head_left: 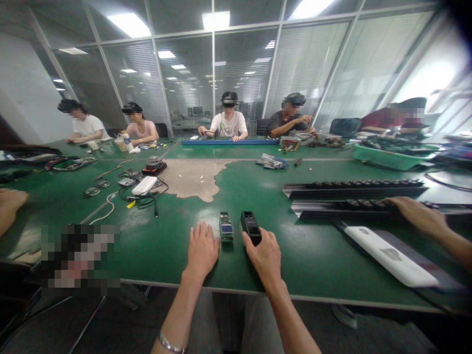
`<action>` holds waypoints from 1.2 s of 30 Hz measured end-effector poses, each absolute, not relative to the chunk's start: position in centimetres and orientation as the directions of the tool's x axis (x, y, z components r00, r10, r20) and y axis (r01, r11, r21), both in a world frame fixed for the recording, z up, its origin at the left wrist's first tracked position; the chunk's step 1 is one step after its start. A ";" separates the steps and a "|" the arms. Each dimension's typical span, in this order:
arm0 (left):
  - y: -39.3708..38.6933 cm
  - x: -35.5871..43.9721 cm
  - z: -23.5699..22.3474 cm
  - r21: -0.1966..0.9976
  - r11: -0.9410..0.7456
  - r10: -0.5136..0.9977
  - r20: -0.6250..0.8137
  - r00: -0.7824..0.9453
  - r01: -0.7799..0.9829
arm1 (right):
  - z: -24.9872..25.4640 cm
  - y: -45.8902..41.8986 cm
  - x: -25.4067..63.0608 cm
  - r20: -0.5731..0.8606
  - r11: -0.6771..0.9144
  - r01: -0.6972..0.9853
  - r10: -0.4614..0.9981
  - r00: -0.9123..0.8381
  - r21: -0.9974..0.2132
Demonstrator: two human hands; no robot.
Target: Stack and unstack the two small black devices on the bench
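Note:
My left hand (202,250) lies flat on the green table, fingers stretched forward. Just right of its fingertips rests a small circuit board (226,228) with a little blue-grey screen. My right hand (264,250) holds the near end of a black plastic housing (250,222), thumb on its left side and fingers along its right. The housing is long and narrow, with rectangular openings in its face, and it lies on the table. Board and housing are side by side with a gap between them.
Black slotted rails (354,209) and a long white device (391,255) lie to the right, near another person's hand (424,216). At left are a white power bank-like box (144,186) and cables. A green basket (398,156) stands far right. Several people sit around the table.

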State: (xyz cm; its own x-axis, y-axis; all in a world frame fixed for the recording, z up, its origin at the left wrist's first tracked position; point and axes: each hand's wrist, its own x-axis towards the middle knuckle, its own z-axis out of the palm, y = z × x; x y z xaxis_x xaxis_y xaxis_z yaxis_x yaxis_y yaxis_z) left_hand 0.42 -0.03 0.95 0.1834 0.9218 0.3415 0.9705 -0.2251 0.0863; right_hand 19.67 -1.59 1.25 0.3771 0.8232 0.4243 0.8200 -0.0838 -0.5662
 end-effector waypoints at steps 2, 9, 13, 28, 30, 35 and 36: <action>0.0 0.4 0.9 0.088 -0.224 0.919 0.351 0.180 0.971 | 1.4 -1.5 19.6 0.439 -0.058 0.804 0.813 0.382 -0.592; -0.1 0.3 0.8 0.114 -0.224 0.914 0.369 0.168 0.968 | 3.8 -1.5 17.7 0.534 0.074 0.765 0.758 0.374 -0.640; -0.2 0.3 0.9 0.128 -0.220 0.911 0.383 0.156 0.967 | 5.2 -1.3 15.6 0.549 0.123 0.762 0.766 0.335 -0.636; -0.6 0.0 1.1 0.160 -0.160 0.916 0.392 0.086 0.974 | 6.5 -1.7 11.3 0.390 -0.051 0.860 0.876 0.282 -0.508; -0.6 0.0 1.1 0.159 -0.158 0.913 0.398 0.083 0.975 | 6.3 -1.7 11.1 0.373 -0.073 0.868 0.883 0.286 -0.492; -0.5 0.1 1.3 0.188 -0.162 0.909 0.409 0.072 0.969 | 5.2 -1.8 11.2 0.344 -0.100 0.870 0.892 0.294 -0.483; -0.4 0.0 1.3 0.199 -0.160 0.909 0.413 0.065 0.967 | 5.0 -1.9 11.2 0.337 -0.104 0.871 0.895 0.293 -0.481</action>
